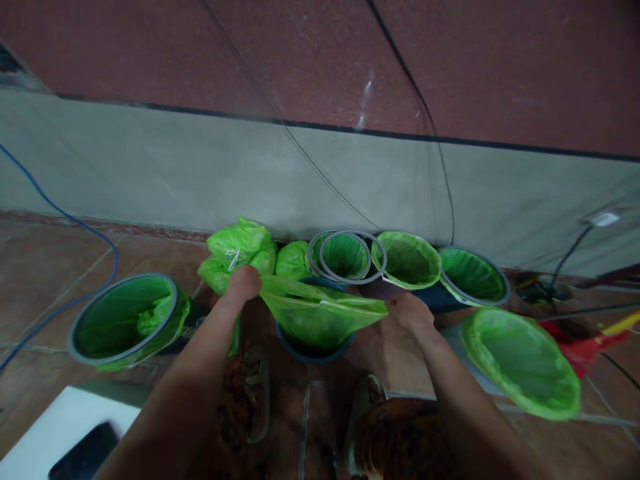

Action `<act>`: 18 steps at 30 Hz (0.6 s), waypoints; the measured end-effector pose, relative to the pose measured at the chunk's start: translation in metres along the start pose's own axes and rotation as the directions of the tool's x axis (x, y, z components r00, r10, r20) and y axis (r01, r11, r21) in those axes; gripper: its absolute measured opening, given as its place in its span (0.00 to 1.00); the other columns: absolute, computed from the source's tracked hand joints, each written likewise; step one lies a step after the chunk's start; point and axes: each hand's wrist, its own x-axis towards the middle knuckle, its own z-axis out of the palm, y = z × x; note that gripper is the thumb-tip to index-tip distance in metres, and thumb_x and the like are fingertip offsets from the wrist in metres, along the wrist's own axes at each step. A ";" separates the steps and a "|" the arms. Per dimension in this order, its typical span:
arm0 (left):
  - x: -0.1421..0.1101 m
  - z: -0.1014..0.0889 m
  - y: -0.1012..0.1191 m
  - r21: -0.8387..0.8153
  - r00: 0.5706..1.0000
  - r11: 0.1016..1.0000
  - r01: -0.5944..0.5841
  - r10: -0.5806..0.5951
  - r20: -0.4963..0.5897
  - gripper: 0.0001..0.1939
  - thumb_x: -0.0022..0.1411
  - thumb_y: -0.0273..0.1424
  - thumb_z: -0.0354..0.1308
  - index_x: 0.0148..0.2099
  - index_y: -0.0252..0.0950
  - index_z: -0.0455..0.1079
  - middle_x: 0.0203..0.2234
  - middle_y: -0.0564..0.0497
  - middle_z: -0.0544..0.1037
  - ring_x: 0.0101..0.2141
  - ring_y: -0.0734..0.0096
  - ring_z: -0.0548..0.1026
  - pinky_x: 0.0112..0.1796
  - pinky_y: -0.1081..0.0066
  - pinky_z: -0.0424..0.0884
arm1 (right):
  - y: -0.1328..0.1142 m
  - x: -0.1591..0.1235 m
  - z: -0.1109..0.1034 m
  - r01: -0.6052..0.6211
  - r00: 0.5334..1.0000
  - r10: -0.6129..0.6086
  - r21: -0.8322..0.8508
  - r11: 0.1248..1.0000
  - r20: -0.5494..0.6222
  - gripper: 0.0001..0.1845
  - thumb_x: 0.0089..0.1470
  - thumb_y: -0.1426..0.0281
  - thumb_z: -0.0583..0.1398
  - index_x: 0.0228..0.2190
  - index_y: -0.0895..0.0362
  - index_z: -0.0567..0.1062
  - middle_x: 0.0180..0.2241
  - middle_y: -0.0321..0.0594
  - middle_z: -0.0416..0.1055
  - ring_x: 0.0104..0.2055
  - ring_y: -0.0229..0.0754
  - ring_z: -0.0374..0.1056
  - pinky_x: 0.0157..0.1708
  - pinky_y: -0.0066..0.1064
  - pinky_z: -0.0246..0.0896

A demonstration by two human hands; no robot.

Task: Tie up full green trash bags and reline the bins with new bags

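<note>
A green plastic bin bag (320,319) is stretched sideways between my two hands. My left hand (245,283) is closed on its left corner, and my right hand (411,311) grips the opposite corner. The lower part of the bag hangs into a dark blue bin (315,357) standing on the floor between my feet. Behind it, two grey rings (383,257) lie over the rim of a bin lined in green (345,257). Tied green bags, one a full bag with a white tie (240,243), sit by the wall just beyond my left hand.
More lined bins stand around: one on the left (125,320), two by the wall (410,260), (475,277) and one at right (523,363). A phone (85,453) lies on a white surface (65,420). A blue cable (75,220) crosses the left floor.
</note>
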 end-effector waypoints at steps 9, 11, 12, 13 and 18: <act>-0.015 0.010 0.030 0.029 0.999 0.999 -0.028 0.027 0.019 0.20 0.60 0.22 0.47 0.49 0.29 0.76 0.47 0.34 0.79 0.49 0.51 0.77 0.47 0.61 0.73 | -0.045 -0.005 0.010 0.309 0.944 -0.297 -0.069 0.948 0.143 0.18 0.60 0.65 0.54 0.47 0.58 0.77 0.44 0.51 0.79 0.49 0.50 0.74 0.48 0.35 0.65; -0.018 0.010 0.033 0.033 0.999 0.999 -0.026 0.025 0.037 0.21 0.60 0.20 0.46 0.50 0.26 0.76 0.47 0.31 0.79 0.49 0.46 0.77 0.46 0.58 0.74 | -0.050 -0.006 0.023 0.374 0.918 -0.352 -0.102 0.922 0.185 0.16 0.61 0.68 0.54 0.45 0.59 0.78 0.44 0.51 0.79 0.48 0.49 0.75 0.48 0.34 0.65; -0.019 0.010 0.033 0.035 0.998 0.999 -0.027 0.025 0.050 0.21 0.60 0.20 0.46 0.50 0.25 0.76 0.46 0.29 0.79 0.50 0.45 0.77 0.45 0.57 0.74 | -0.051 -0.006 0.030 0.385 0.914 -0.359 -0.123 0.915 0.189 0.16 0.61 0.69 0.55 0.43 0.60 0.79 0.44 0.52 0.79 0.48 0.49 0.75 0.48 0.34 0.65; -0.020 0.010 0.034 0.037 0.998 0.999 -0.028 0.026 0.065 0.22 0.60 0.19 0.45 0.50 0.24 0.76 0.46 0.28 0.79 0.50 0.44 0.77 0.45 0.56 0.74 | -0.052 -0.006 0.037 0.385 0.915 -0.357 -0.142 0.912 0.186 0.15 0.60 0.71 0.55 0.42 0.61 0.80 0.44 0.53 0.78 0.48 0.50 0.75 0.48 0.33 0.65; -0.023 0.010 0.034 0.042 0.995 0.998 -0.050 0.046 0.094 0.22 0.61 0.20 0.45 0.52 0.24 0.74 0.48 0.29 0.77 0.50 0.42 0.76 0.45 0.54 0.74 | -0.052 0.004 0.063 0.353 0.930 -0.327 -0.162 0.922 0.167 0.16 0.58 0.76 0.55 0.42 0.60 0.81 0.43 0.53 0.79 0.47 0.49 0.75 0.48 0.33 0.65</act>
